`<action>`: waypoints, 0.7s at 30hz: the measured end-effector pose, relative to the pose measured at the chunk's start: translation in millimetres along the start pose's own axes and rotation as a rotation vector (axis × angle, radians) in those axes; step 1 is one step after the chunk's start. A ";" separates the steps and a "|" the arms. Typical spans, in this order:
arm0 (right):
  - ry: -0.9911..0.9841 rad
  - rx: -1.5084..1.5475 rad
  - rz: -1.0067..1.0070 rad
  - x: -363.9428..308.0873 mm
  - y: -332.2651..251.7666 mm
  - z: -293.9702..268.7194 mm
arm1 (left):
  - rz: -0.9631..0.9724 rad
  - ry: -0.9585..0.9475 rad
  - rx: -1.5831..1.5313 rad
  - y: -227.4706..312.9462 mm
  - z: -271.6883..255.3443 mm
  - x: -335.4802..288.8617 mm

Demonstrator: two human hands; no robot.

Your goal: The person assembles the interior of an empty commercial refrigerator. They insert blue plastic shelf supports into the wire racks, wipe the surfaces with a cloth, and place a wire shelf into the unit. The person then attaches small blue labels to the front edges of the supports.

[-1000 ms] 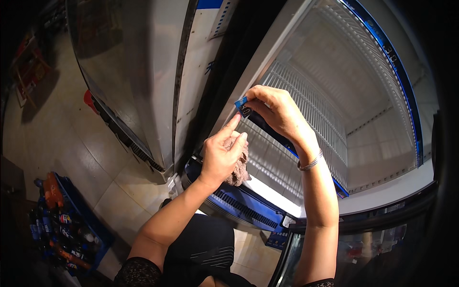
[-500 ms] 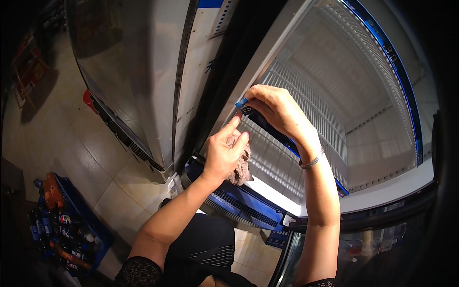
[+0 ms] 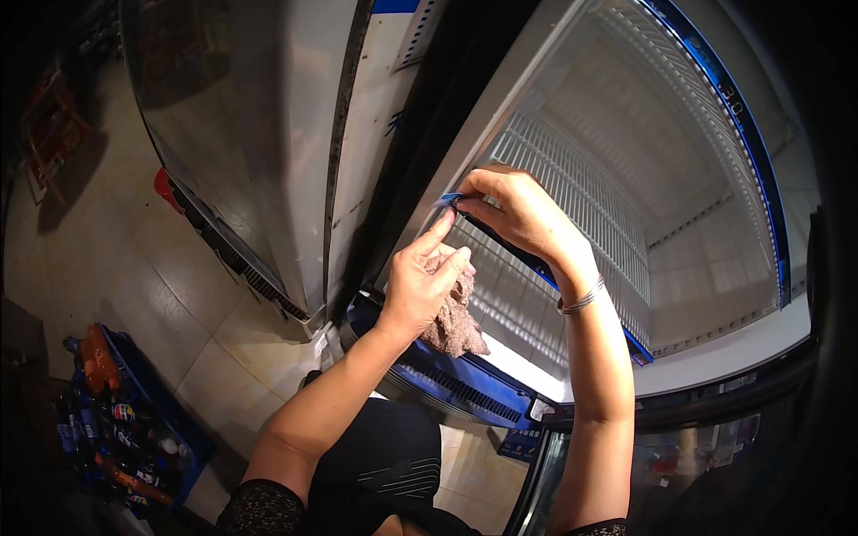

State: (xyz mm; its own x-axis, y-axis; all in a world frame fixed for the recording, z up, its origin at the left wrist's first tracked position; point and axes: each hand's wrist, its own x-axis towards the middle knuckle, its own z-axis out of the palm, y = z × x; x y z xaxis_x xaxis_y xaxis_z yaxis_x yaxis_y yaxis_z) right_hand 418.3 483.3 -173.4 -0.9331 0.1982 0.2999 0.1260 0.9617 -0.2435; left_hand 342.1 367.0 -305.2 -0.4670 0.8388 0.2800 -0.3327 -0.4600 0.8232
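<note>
My right hand [image 3: 532, 214] pinches the left end of a dark blue label strip [image 3: 536, 265] along the front edge of a white wire shelf [image 3: 572, 183], inside an open upright display fridge. Just below, my left hand [image 3: 414, 290] has its index finger stretched up to that same strip end. A crumpled brownish cloth [image 3: 458, 329] is held in the left hand's other fingers and hangs down from the palm. A bracelet [image 3: 583, 297] circles my right wrist.
Higher up, another blue strip [image 3: 715, 80] curves along a shelf front. The fridge's blue grille base [image 3: 456, 384] lies below my hands. Another cooler [image 3: 299, 161] stands at left. A blue crate [image 3: 192, 438] of bottles sits on the tiled floor [image 3: 170, 268].
My right hand has turned slightly, and its fingertips have closed in over the strip's end. The cloth in my left hand hangs a little lower and further right.
</note>
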 end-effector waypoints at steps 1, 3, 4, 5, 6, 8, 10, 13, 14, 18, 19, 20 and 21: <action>-0.026 0.004 0.027 0.0 0.7 0.3 | 0.003 -0.001 0.002 1.3 0.0 0.6; -0.029 0.009 0.037 1.9 -1.8 0.3 | 0.005 -0.004 0.003 2.4 -1.1 1.2; -0.029 0.009 0.047 2.0 -3.6 -0.6 | 0.002 -0.011 0.000 2.5 -1.3 1.0; -0.038 -0.014 0.038 2.5 -4.9 -1.3 | -0.002 -0.017 -0.002 2.7 -1.3 0.8; -0.048 -0.037 0.029 3.2 -5.9 -2.0 | -0.008 -0.015 -0.002 3.4 -0.9 0.4; -0.055 -0.065 0.012 4.3 -6.3 -1.7 | -0.020 -0.009 0.002 5.7 -0.4 -0.3; -0.054 -0.081 0.000 5.0 -6.3 -1.2 | -0.021 -0.012 0.023 7.2 -0.5 -0.6; -0.054 -0.088 -0.001 5.5 -6.0 -0.1 | -0.017 -0.014 0.026 5.5 -1.6 -0.2; -0.053 -0.086 -0.001 5.6 -6.4 -0.1 | -0.015 -0.015 0.023 4.9 -1.9 0.0; -0.061 -0.103 0.018 4.4 -7.0 -1.0 | -0.051 -0.012 -0.004 7.5 -0.4 -1.0; -0.067 -0.112 0.022 4.9 -6.8 -0.5 | -0.059 -0.016 0.001 8.4 -1.3 -0.9; -0.071 -0.141 0.017 5.2 -6.7 0.6 | -0.067 -0.020 0.006 9.2 -2.1 -0.9; -0.075 -0.169 0.012 5.5 -6.5 2.1 | -0.081 -0.025 -0.006 9.9 -2.6 -1.2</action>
State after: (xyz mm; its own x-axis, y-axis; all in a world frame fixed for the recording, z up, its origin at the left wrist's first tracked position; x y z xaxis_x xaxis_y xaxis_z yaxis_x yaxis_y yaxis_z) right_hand 411.7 477.7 -172.2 -0.9530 0.2011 0.2268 0.1861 0.9788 -0.0861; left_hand 337.3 360.7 -298.7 -0.4175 0.8803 0.2254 -0.3735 -0.3923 0.8406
